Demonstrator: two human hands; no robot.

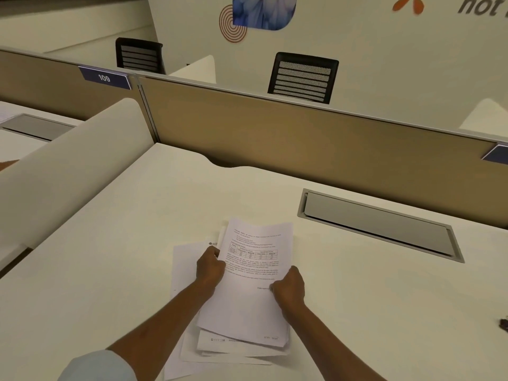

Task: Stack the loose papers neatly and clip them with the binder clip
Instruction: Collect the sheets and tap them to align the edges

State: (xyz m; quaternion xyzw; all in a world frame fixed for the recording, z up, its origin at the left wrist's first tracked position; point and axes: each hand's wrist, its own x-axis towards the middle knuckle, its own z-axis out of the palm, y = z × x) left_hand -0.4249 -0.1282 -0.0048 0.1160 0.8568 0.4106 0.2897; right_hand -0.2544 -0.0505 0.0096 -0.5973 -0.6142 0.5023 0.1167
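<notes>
The left hand (210, 266) pinches the left edge of a printed sheet (251, 273), thumb on top, while the right hand (288, 288) is closed on the sheet's right edge lower down; between them they hold it, and perhaps a few more behind it, tilted over the loose papers (189, 350) lying fanned and askew on the desk (384, 312). One page pokes out to the left (184, 259), others show at the near end with their corners out of line. A small dark object at the far right edge of the desk (504, 324) may be the binder clip — it is cut off by the frame, so I cannot be sure. The step in hand looks like gathering, and to do it well the held sheets should be laid on the rest, all pages collected in both hands, stood on one edge and tapped on the desk until the sides agree, then turned and tapped on the adjoining edge; a loose grip lets pages slide into line, a tight one locks in the skew. Only then is it worth reaching for the clip. As for writing: the divider tag (104, 77) reads "109", the wall (483, 6) shows "not" before the frame cuts it, and the sheet carries paragraphs and a table too small to read.
</notes>
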